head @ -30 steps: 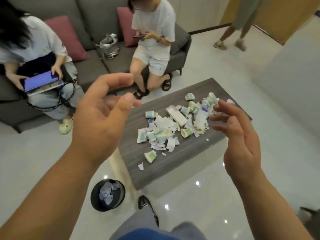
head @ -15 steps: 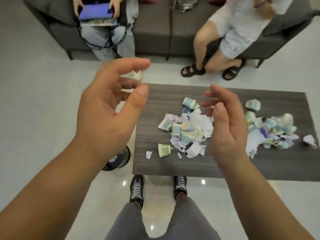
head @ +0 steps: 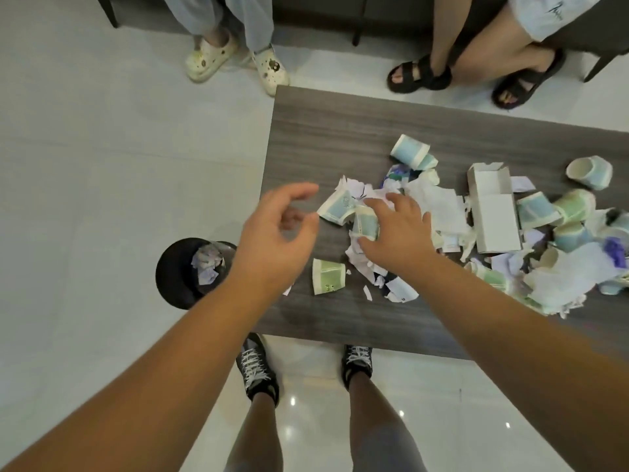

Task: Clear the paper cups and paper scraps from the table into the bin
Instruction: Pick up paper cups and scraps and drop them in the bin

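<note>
Crushed green and blue paper cups and torn paper scraps (head: 439, 206) lie heaped on the dark grey table (head: 306, 137). My right hand (head: 398, 233) rests on the left end of the heap, fingers spread over a green cup (head: 366, 223) and white scraps. My left hand (head: 275, 240) hovers over the table's left edge with loosely curved fingers and holds nothing. Just right of it lies a flattened green cup (head: 328, 275). A blue cup (head: 410, 153) lies further back. The black bin (head: 177, 274) stands on the floor left of the table with scraps inside.
An open white cardboard box (head: 493, 212) lies among the cups. More cups (head: 590, 172) spread toward the table's right end. Two seated people's feet, in pale clogs (head: 235, 59) and black sandals (head: 422, 74), are beyond the table. My own shoes (head: 257, 369) stand at its near edge.
The view has tilted down over the table. Both hands dropped from chest height; the right one has come down onto the scrap heap and the left one has lowered beside it above the bin.
</note>
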The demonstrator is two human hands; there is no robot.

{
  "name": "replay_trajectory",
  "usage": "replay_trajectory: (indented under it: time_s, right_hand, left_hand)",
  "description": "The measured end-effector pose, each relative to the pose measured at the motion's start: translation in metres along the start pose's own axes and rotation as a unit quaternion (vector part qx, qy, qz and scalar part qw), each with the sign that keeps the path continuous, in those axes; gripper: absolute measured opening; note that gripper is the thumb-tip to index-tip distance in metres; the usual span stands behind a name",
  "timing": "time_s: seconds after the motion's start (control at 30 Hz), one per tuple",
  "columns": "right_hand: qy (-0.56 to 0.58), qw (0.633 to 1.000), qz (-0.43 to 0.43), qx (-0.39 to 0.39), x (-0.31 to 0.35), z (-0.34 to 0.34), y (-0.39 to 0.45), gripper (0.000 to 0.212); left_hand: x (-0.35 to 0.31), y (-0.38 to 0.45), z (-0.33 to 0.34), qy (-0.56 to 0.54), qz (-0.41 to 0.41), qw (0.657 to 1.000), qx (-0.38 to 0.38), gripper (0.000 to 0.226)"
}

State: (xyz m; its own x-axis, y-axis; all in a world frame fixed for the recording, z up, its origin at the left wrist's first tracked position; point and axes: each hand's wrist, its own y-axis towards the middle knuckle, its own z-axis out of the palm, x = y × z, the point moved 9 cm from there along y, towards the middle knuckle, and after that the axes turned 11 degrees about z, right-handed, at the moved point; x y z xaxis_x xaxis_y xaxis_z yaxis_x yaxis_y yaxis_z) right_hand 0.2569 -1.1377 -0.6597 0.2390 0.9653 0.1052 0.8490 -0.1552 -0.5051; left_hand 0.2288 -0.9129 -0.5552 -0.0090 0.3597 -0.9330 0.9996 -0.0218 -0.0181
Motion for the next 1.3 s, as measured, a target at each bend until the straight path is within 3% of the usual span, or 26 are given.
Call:
replay_trajectory:
  time_s: [0.1, 0.17, 0.33, 0.47, 0.6, 0.83, 1.0, 1.2, 1.3]
  right_hand:
    - [-0.089, 0.995, 0.004, 0.050, 0.004, 0.039, 0.025, 0.097]
    - [-0.103, 0.994, 0.005, 0.043, 0.005, 0.050, 0.037, 0.102]
    - [-0.048, 0.998, 0.030, 0.012, -0.003, 0.058, 0.054, 0.091]
    - [-0.048, 0.999, 0.017, -0.004, -0.009, 0.061, 0.056, 0.077]
    - [-0.010, 1.000, -0.001, -0.011, -0.011, 0.059, 0.057, 0.067]
    - [0.116, 0.992, -0.013, -0.049, -0.021, 0.037, 0.044, 0.065]
    - [0.220, 0.971, -0.056, -0.075, -0.024, 0.014, 0.033, 0.067]
    - [0.343, 0.933, -0.043, -0.096, -0.018, -0.023, 0.015, 0.063]
    - [0.388, 0.917, -0.038, -0.085, -0.002, -0.041, 0.003, 0.061]
  left_hand:
    - [0.050, -0.020, 0.019, 0.018, -0.051, 0.998, 0.036, 0.047]
    - [0.070, -0.030, 0.025, 0.035, -0.066, 0.996, 0.054, 0.046]
    - [0.115, -0.042, 0.029, 0.109, -0.101, 0.987, 0.053, 0.043]
    - [0.162, -0.062, 0.029, 0.217, -0.211, 0.951, 0.071, 0.051]
    - [0.194, -0.081, 0.039, 0.206, -0.274, 0.933, 0.109, 0.059]
    - [0.210, -0.083, 0.045, 0.157, -0.277, 0.945, 0.076, 0.046]
    - [0.214, -0.085, 0.056, 0.253, -0.287, 0.915, 0.132, 0.067]
    - [0.219, -0.085, 0.060, 0.221, -0.278, 0.927, 0.118, 0.040]
    - [0.220, -0.084, 0.067, 0.167, -0.275, 0.937, 0.137, 0.037]
